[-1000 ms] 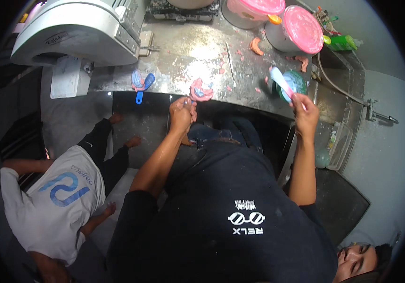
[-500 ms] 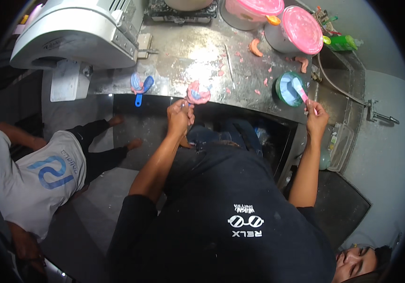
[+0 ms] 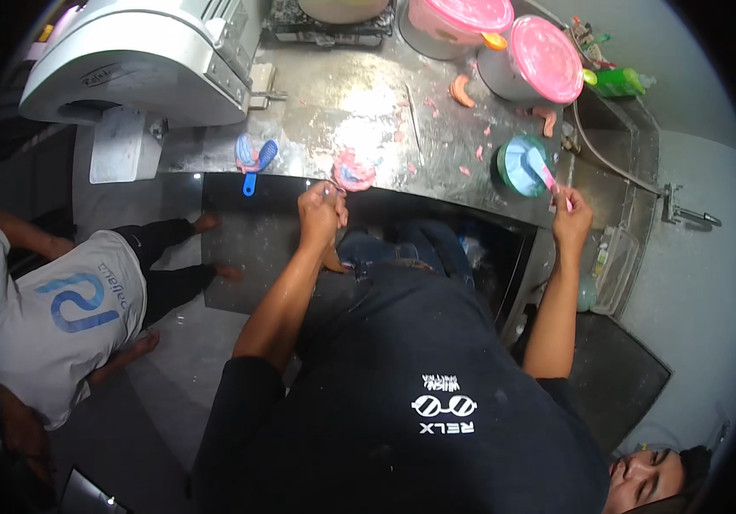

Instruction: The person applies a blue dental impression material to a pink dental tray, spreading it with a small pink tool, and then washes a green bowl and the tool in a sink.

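In my left hand (image 3: 322, 210), closed at the counter's front edge, is the handle of a dental impression tray (image 3: 354, 170) filled with pink impression material with some blue in it. My right hand (image 3: 572, 212) grips the pink handle of a spatula (image 3: 548, 176). Its blade, coated in pale blue paste, rests in the green mixing bowl (image 3: 510, 181) at the counter's right. Pale blue paste (image 3: 518, 158) fills much of that bowl. To the left, a second impression tray (image 3: 268, 155), blue with pink and blue material, lies with its handle over the counter edge.
A grey machine (image 3: 141, 73) stands on the metal counter (image 3: 333, 90) at left. Two pink-lidded buckets (image 3: 544, 60) are at the back right. Pink curved pieces (image 3: 460, 90), scraps and a thin metal tool (image 3: 415, 124) lie between. Another person (image 3: 77, 317) is at the left.
The spatula's blade has tipped slightly within the bowl as my right hand lowered a little. My left hand and its tray shifted slightly left. The other person's arm has moved.
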A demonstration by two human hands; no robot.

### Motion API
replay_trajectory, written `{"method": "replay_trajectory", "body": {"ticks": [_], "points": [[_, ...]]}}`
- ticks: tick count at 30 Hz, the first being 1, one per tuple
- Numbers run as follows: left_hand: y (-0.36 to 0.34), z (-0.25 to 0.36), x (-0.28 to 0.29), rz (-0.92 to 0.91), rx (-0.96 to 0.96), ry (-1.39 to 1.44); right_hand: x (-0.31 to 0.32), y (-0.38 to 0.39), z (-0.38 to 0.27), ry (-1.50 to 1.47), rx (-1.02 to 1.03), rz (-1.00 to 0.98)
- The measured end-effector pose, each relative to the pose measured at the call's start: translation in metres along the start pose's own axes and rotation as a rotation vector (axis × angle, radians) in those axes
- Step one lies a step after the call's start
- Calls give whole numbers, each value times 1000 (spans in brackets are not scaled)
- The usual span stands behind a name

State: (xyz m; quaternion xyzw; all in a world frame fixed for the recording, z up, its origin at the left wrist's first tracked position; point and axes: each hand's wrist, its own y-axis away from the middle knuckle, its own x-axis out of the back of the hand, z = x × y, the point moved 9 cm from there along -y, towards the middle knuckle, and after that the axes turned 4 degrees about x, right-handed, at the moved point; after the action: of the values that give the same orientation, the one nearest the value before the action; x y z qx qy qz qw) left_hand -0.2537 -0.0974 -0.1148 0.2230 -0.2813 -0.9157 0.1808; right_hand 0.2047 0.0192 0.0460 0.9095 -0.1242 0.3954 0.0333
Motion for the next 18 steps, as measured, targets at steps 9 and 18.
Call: {"method": "replay_trajectory", "body": {"ticks": [9,18], "points": [[-8,3,-2,5,-5,2,-9,-9,-36,296,98,-15],[-3,5,-5,-13,1,-19,-6,4,-41,294,134,-34]]}}
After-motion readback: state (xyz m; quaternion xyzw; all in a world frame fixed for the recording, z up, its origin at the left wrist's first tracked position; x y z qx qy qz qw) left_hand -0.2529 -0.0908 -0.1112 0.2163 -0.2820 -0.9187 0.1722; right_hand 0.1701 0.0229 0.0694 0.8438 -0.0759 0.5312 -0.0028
